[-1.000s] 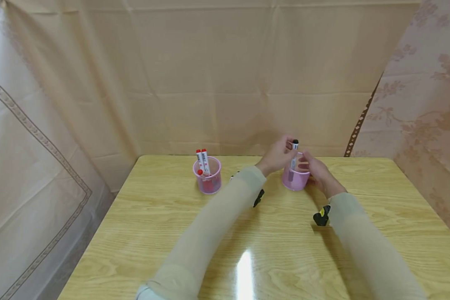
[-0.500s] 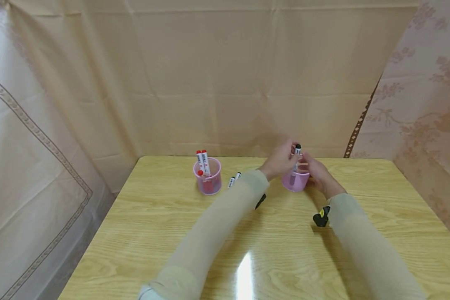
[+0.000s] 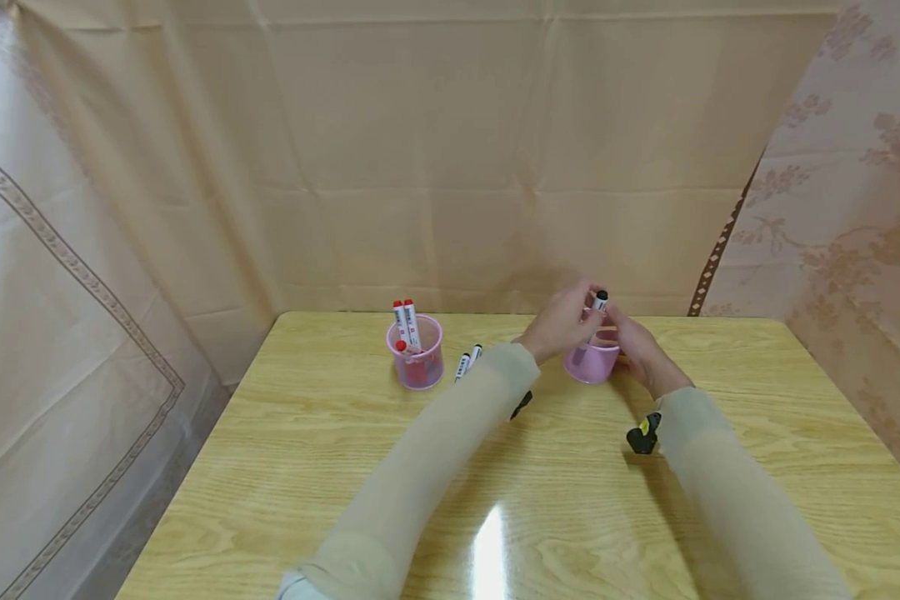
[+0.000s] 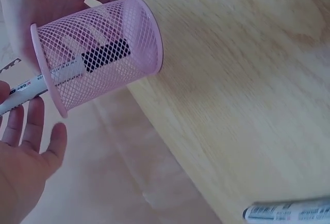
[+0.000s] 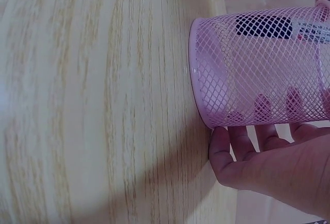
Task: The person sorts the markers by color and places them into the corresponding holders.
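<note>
My left hand pinches a black-capped whiteboard marker near its upper end. The marker's lower part stands inside a pink mesh pen holder at the table's right back. In the left wrist view, the black lower end of the marker shows through the mesh, close to the base. My right hand holds the pen holder from its right side. Seen from the right wrist, several fingers of the right hand lie along the mesh wall, partly behind it.
A second pink mesh pen holder with several red-capped markers stands to the left. Two black-capped markers lie between the holders, partly covered by my left sleeve. A beige cloth hangs behind the wooden table.
My left hand has moved slightly right and down, with the marker sinking a little and shifting right in the holder. Both loose markers show more beside my sleeve. The right hand stays in place.
</note>
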The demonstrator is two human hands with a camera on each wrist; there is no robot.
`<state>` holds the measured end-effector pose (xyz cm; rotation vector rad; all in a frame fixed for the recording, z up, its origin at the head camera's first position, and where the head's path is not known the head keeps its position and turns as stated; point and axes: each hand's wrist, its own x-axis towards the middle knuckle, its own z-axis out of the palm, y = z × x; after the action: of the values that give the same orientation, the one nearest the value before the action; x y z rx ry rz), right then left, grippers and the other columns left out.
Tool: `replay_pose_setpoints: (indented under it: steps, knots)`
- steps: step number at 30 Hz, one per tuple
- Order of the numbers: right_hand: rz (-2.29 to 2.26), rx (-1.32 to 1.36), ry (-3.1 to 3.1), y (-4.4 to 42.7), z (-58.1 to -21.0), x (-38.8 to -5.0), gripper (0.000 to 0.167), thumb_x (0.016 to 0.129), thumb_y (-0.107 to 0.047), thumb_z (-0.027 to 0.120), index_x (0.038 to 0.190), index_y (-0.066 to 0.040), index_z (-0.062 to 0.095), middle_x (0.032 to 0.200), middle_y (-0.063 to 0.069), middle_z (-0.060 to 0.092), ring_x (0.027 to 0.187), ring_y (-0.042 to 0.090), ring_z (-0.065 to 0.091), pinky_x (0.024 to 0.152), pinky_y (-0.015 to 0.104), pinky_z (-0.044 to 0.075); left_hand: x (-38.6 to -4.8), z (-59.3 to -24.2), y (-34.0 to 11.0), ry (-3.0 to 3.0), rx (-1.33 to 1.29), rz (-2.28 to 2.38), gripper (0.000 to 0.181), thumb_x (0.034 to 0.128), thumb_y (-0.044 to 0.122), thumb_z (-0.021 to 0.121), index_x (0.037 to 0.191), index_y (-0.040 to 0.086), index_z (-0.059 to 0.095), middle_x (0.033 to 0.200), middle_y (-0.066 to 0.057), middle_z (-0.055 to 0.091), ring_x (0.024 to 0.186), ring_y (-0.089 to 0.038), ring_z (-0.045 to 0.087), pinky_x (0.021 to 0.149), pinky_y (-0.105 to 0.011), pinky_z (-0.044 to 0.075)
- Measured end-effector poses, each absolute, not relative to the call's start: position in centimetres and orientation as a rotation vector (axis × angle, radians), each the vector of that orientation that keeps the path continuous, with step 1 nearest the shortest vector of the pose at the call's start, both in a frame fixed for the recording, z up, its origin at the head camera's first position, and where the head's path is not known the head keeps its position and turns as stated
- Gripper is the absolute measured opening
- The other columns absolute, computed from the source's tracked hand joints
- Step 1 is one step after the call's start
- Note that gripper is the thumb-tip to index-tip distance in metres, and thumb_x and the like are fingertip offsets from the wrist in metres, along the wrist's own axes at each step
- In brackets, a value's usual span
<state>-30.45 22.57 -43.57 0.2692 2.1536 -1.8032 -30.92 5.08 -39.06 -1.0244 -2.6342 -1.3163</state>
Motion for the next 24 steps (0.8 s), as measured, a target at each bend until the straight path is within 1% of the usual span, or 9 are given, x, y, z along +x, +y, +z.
replay_pose_setpoints:
  steps: [4,7,12,18,22,24]
  knots:
    - [-1.809,0.271,2.156,22.49,-43.64,-30.35,0.085,0.103,-0.066,0.020,0.157,0.000,0.024,0.159,0.026,0.027,0.142,0.037,0.032,0.110,0.051,0.035,-30.82,-39.36,5.16,-2.643,-0.901,-1.418,0.037,0.1021,0.014,0.060,0.138,0.009,0.051,0.111,-0.003,0.062,0.100,-0.011,0.060,0.081,-0.015,0.050]
    - [-1.800,0.267,2.160,22.49,-43.59,-30.31,0.083,0.105,-0.064,0.019,0.156,0.001,0.025,0.159,0.026,0.028,0.141,0.037,0.033,0.106,0.048,0.037,-30.83,-39.59,5.15,-2.604,-0.807,-1.500,0.037,0.1003,0.014,0.063,0.135,0.008,0.053,0.110,-0.005,0.064,0.097,-0.011,0.061,0.081,-0.016,0.050]
    - [-1.784,0.280,2.159,22.58,-43.44,-30.35,0.079,0.106,-0.060,0.017,0.156,0.001,0.025,0.160,0.026,0.027,0.145,0.039,0.030,0.112,0.052,0.034,-31.14,-39.80,5.01,-2.478,-0.707,-1.607,0.034,0.0974,0.010,0.065,0.130,0.008,0.057,0.104,-0.005,0.066,0.087,-0.010,0.062,0.077,-0.016,0.050]
    - [-1.765,0.266,2.160,22.71,-43.27,-30.33,0.082,0.105,-0.063,0.017,0.158,0.000,0.022,0.162,0.025,0.025,0.148,0.040,0.026,0.118,0.056,0.027,-31.61,-39.61,5.03,-2.361,-0.665,-1.641,0.029,0.0936,0.011,0.069,0.121,0.008,0.061,0.096,-0.001,0.064,0.082,-0.008,0.060,0.075,-0.015,0.049]
    - [-1.777,0.253,2.158,22.66,-43.27,-30.23,0.083,0.105,-0.063,0.017,0.157,0.001,0.022,0.161,0.026,0.025,0.147,0.041,0.027,0.117,0.056,0.028,-31.43,-39.44,5.13,-2.354,-0.699,-1.630,0.028,0.0915,0.012,0.073,0.117,0.007,0.063,0.095,0.001,0.063,0.083,-0.008,0.060,0.074,-0.013,0.050]
    - [-1.784,0.251,2.160,22.57,-43.30,-30.21,0.082,0.105,-0.062,0.016,0.157,0.002,0.023,0.161,0.027,0.026,0.146,0.041,0.028,0.116,0.056,0.030,-31.26,-39.43,5.18,-2.369,-0.713,-1.617,0.031,0.0902,0.013,0.076,0.118,0.006,0.064,0.096,0.000,0.063,0.084,-0.010,0.062,0.073,-0.013,0.050]
